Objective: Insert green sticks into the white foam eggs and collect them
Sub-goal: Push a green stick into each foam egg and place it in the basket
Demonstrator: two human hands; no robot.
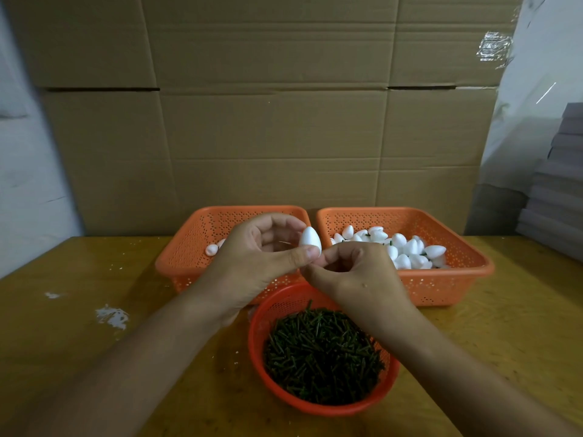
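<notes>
My left hand [262, 257] pinches a white foam egg [309, 239] between thumb and fingers, pointed end up, above the gap between two orange baskets. My right hand [356, 272] meets it from the right, its curled fingers pinched at the egg's base; any stick there is hidden. A round red basket [262, 329] full of green sticks [321, 354] sits just below my hands. The right orange basket [441, 285] holds several white eggs [407, 250], some with green stems. The left orange basket [179, 260] holds a few eggs [212, 249].
All three baskets stand on a yellow wooden table [94, 357] with white specks [112, 315] at its left. A wall of cardboard boxes [271, 137] rises behind the baskets. Grey stacked sheets [558, 190] stand at the far right.
</notes>
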